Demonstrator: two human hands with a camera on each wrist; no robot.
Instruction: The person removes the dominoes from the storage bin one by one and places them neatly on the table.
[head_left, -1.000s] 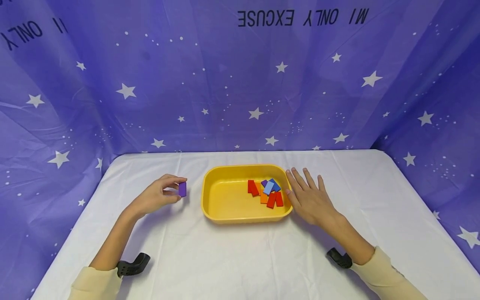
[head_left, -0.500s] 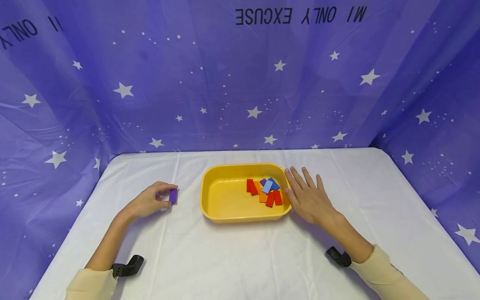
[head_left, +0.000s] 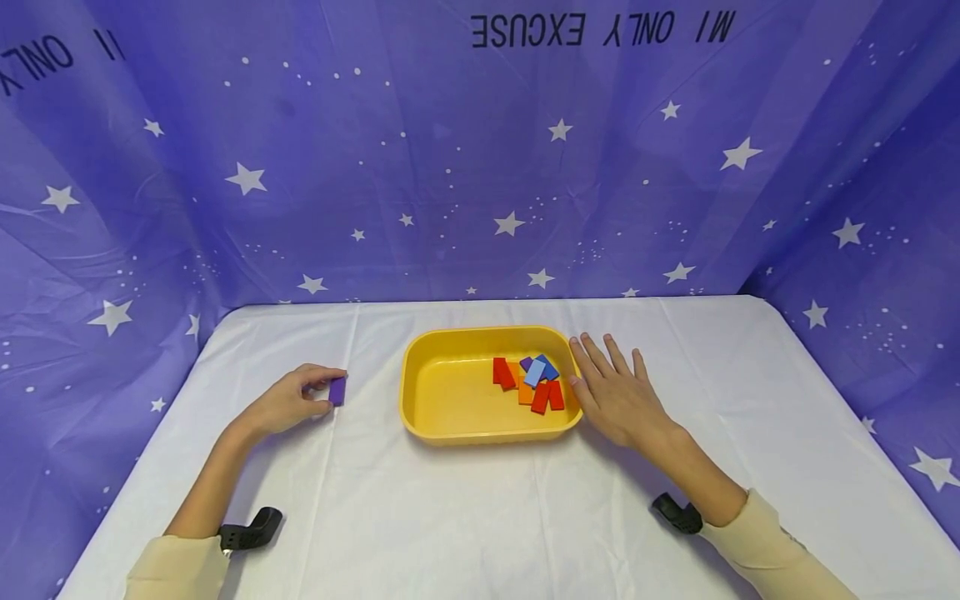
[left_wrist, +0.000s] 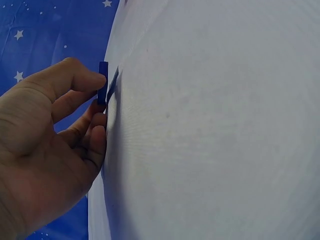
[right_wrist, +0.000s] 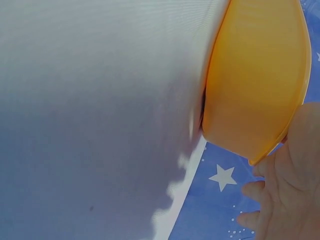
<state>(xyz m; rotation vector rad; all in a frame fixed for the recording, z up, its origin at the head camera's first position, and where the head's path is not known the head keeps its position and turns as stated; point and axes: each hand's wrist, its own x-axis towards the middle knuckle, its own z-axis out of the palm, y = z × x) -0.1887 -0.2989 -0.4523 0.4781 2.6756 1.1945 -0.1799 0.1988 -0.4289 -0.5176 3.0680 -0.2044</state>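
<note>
Left of the tray, my left hand (head_left: 283, 402) pinches a small purple rectangular tile (head_left: 337, 392) between thumb and fingers. In the left wrist view the tile (left_wrist: 103, 82) looks dark blue and stands on edge at the fingertips, close to the white cloth. Whether it touches the cloth I cannot tell. My right hand (head_left: 618, 398) lies with straight, spread fingers against the right end of a yellow plastic tray (head_left: 450, 400). The right wrist view shows that hand (right_wrist: 290, 185) at the tray's rim (right_wrist: 306, 60); it grips nothing.
Inside the tray's right half lies a loose pile of tiles: red (head_left: 540, 398), orange (head_left: 525, 392), light blue (head_left: 535, 373), dark blue (head_left: 551, 368) and purple. A white cloth (head_left: 465, 517) covers the table. A purple star-patterned curtain (head_left: 450, 167) encloses the back and sides.
My left hand has moved left and lower toward the cloth, carrying the purple tile away from the tray. The right hand has stayed at the tray's end.
</note>
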